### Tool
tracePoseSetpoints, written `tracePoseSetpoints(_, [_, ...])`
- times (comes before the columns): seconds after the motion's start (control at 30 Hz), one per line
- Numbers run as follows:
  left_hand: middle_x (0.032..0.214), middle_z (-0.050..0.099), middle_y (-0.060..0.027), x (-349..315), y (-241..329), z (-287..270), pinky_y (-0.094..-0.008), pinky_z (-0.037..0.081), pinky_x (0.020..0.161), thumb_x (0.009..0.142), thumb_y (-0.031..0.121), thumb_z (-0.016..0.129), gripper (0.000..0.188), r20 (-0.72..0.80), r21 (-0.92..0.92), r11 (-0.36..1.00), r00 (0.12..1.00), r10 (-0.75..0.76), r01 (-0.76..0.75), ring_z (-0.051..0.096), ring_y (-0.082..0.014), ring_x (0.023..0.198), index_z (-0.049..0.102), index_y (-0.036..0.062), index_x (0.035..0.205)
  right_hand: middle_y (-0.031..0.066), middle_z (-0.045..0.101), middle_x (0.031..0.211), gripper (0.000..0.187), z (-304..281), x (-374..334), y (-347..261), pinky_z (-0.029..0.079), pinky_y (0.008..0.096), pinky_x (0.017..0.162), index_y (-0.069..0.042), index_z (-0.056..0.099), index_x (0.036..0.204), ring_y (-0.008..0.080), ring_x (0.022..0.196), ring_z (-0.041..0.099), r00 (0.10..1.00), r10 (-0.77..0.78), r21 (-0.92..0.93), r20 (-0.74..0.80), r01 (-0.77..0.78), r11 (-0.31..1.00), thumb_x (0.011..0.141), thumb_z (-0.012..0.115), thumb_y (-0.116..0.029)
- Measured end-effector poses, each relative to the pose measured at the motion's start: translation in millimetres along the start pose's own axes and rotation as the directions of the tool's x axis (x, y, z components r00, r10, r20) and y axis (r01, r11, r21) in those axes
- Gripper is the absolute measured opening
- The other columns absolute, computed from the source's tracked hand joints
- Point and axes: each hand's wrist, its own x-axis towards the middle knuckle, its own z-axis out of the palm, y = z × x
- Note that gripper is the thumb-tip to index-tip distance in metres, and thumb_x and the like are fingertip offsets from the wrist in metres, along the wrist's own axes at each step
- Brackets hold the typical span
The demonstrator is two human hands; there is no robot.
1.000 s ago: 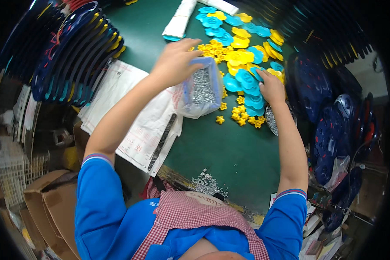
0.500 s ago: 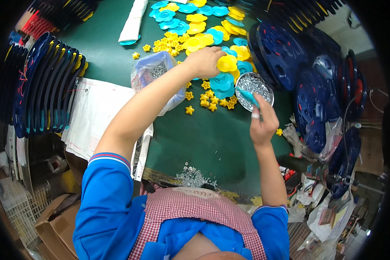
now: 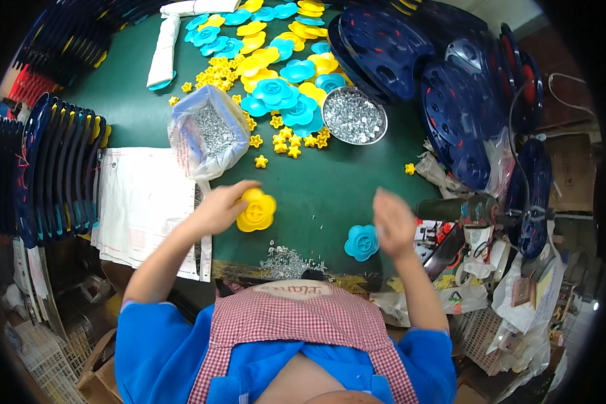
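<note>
My left hand (image 3: pixel 219 209) pinches the left edge of a yellow plastic flower-shaped piece (image 3: pixel 257 211), just above the green table. My right hand (image 3: pixel 394 223) is blurred, its fingers stretched away from me. Close by its left side is a blue flower-shaped piece (image 3: pixel 361 242), which it does not appear to grip. Small silvery metal parts lie in a loose heap (image 3: pixel 286 261) at the near table edge. More of them fill a round metal bowl (image 3: pixel 355 116) and a bag-lined tub (image 3: pixel 212 131).
Blue and yellow flower pieces (image 3: pixel 273 93) and small yellow stars (image 3: pixel 219 73) spread over the far table. Dark blue moulded panels stand stacked at left (image 3: pixel 54 168) and right (image 3: pixel 384 47). White sheets (image 3: pixel 141 202) lie at left; a power driver (image 3: pixel 461 210) is at right.
Both hands have drawn back toward me from the far parts. My left hand now holds a yellow flower piece. The blue piece has come from the bowl to the near right.
</note>
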Motion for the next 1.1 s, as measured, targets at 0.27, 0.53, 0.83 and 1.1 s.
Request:
tracePoseSetpoints(0.27, [0.143,0.041,-0.0127,-42.9,-13.2,61.7,-0.0498,0.032,0.11,0.067,0.019,0.084,0.078,-0.332,0.478,0.875,0.906,0.263,-0.079,0.036,-0.0376,0.134,0.052,0.0145,0.138,0.0055,0.066,0.093,0.021,48.7,192.8,92.2,0.045,0.0401,0.089,-0.007,0.073,0.096,0.0284,0.095,0.058,0.917,0.206,-0.333,-0.342,-0.323,0.886,0.076,0.075,-0.014])
tracePoseSetpoints(0.53, [0.12,0.062,-0.0131,71.2,90.8,46.2,-0.0322,0.051,0.09,0.092,0.025,0.067,0.045,-0.556,-0.776,0.302,0.827,0.085,-0.553,0.063,-0.0202,0.109,0.05,0.003,0.128,0.0054,0.061,0.088,0.021,27.9,143.4,-71.2,0.043,0.0398,0.084,-0.008,0.071,0.093,0.0273,0.093,0.056,0.988,-0.1,-0.163,-0.122,0.079,0.984,0.075,0.077,-0.018])
tracePoseSetpoints(0.83, [0.125,0.062,-0.0223,-22.2,-16.9,-13.8,-0.0427,0.055,0.095,0.085,0.023,0.056,0.057,-0.303,-0.953,0.037,0.953,-0.034,-0.301,0.066,-0.0322,0.109,0.049,-0.0085,0.133,0.0196,0.03,0.152,0.082,-33.0,41.9,-22.2,0.045,0.0647,0.1,-0.012,0.012,0.157,0.0385,0.138,0.034,0.591,0.737,0.942,0.328,-0.261,-0.21,0.098,0.03,-0.067])
tracePoseSetpoints(1.1, [0.124,0.061,-0.0184,-42.3,-20.9,16.0,-0.0346,0.053,0.095,0.086,0.005,0.052,0.054,-0.456,-0.734,0.62,0.878,-0.145,-0.279,0.065,-0.0242,0.108,0.045,-0.0067,0.138,0.0142,0.043,0.147,0.093,-31.4,-18.8,-44.8,0.036,0.0365,0.113,-0.001,0.023,0.154,0.0272,0.135,0.045,0.621,0.651,0.848,0.437,-0.525,-0.069,0.073,0.068,-0.007])
